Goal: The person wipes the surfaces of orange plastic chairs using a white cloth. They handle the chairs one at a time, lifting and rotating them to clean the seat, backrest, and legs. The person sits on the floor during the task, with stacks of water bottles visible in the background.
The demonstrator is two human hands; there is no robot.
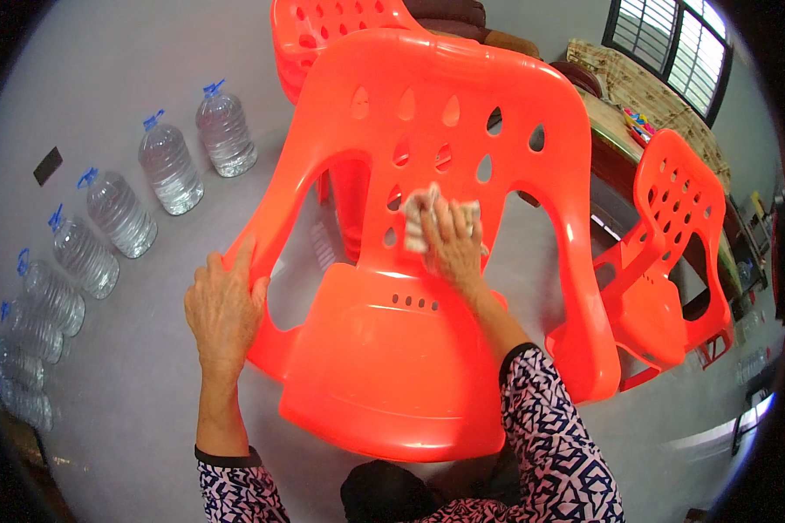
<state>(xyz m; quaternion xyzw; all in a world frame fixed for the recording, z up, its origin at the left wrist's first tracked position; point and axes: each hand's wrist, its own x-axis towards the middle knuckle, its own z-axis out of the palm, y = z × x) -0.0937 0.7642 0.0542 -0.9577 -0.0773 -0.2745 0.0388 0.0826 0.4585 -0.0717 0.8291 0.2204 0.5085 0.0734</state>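
Observation:
A red plastic armchair (384, 366) stands right in front of me, its backrest pierced with drop-shaped holes. My left hand (224, 305) is wrapped round the chair's left armrest, fingers over the outer edge and thumb on the inner side. Against the lower part of the backrest, my right hand (452, 248) presses a crumpled, light-coloured cloth (417, 228). The fingers of that hand cover much of the cloth. Below it, the glossy seat carries a short row of small holes near its back edge.
Along the left wall runs a row of large clear water bottles (169, 170) with blue caps. More red chairs stand behind (340, 22) and to the right (658, 301). A table (615, 131) is at the back right under a barred window (672, 44). The floor is grey.

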